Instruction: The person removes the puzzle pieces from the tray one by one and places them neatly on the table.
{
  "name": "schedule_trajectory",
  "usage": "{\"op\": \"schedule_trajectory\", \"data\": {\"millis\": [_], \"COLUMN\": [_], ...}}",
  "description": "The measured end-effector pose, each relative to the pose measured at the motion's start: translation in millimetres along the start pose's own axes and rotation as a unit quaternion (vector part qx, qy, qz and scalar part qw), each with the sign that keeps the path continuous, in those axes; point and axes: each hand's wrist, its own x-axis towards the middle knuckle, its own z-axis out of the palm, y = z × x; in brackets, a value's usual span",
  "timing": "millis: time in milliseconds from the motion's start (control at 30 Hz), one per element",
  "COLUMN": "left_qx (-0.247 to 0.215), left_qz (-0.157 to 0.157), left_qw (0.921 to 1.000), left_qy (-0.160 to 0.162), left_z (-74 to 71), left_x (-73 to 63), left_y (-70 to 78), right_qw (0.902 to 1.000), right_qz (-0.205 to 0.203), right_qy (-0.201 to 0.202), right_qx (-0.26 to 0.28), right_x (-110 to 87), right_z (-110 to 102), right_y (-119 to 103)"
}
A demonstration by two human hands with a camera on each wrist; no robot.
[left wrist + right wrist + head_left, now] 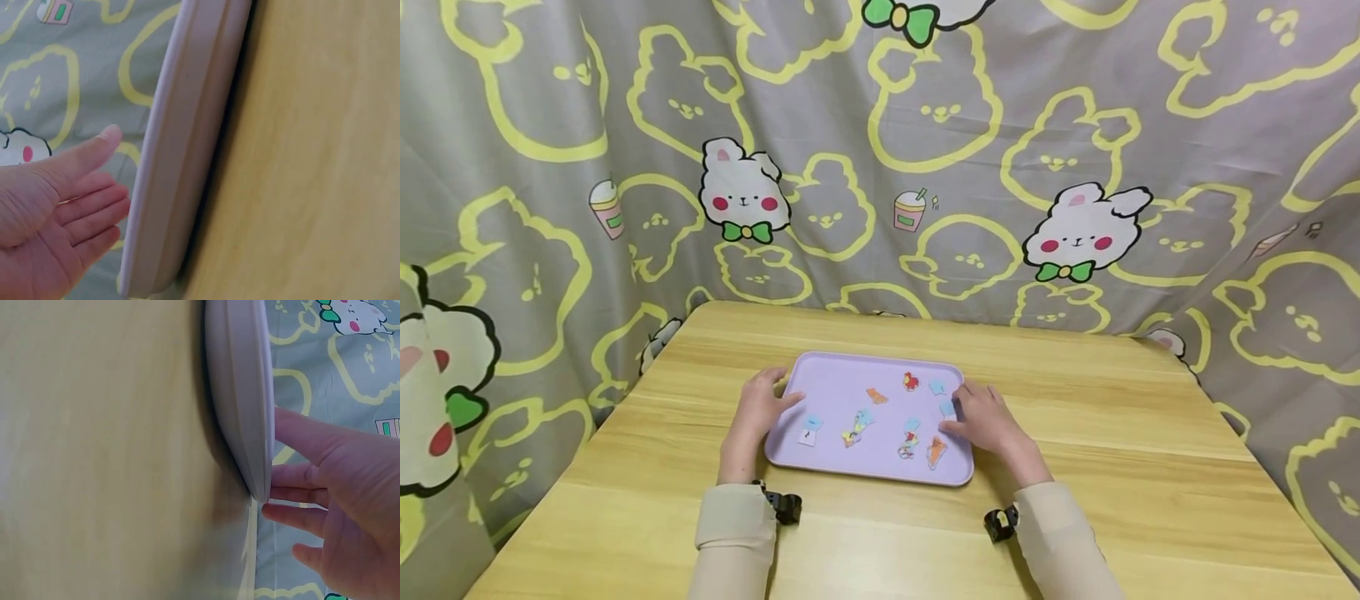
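Note:
A shallow lilac tray [842,375] lies on the table in front of me, and small flat cut-out pieces are scattered on it. Among them are an orange piece [876,396], a red piece [911,381], a blue piece [937,387] and a white piece [806,437] with a black mark. My left hand [756,412] is at the tray's left edge, fingers straight and thumb spread inward. At the right edge is my right hand [988,421], its thumb reaching over the rim near another blue piece [947,408]. Both wrist views show the tray's side wall [181,144] with extended fingers beside it.
The wooden table [1090,400] extends around the tray on every side. Behind it and to both sides hangs a grey curtain [827,108] with yellow outlines and white rabbits. A small black device [786,507] is strapped at the left wrist, and another black device [1000,525] at the right.

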Motion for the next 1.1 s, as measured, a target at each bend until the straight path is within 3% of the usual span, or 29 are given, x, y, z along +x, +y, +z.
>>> {"op": "schedule_trajectory", "data": {"millis": [333,900,1100], "left_qx": [0.009,-0.031,-0.042], "left_qz": [-0.014,-0.013,-0.019], "left_qw": [0.9992,0.9990,0.9986], "left_qy": [-0.037,-0.028,-0.028], "left_z": [2.2,4.9,5.9], "left_x": [-2.6,-0.9,-1.2], "left_y": [-13.1,-29.2,-31.6], "right_qw": [0.9997,0.9989,0.9985], "right_qz": [-0.003,-0.005,-0.012], "right_qy": [0.000,0.039,0.053], "right_qx": [-0.024,-0.026,-0.005], "right_x": [3.2,6.4,7.3], "right_z": [3,3,5], "right_y": [0,2,3]}}
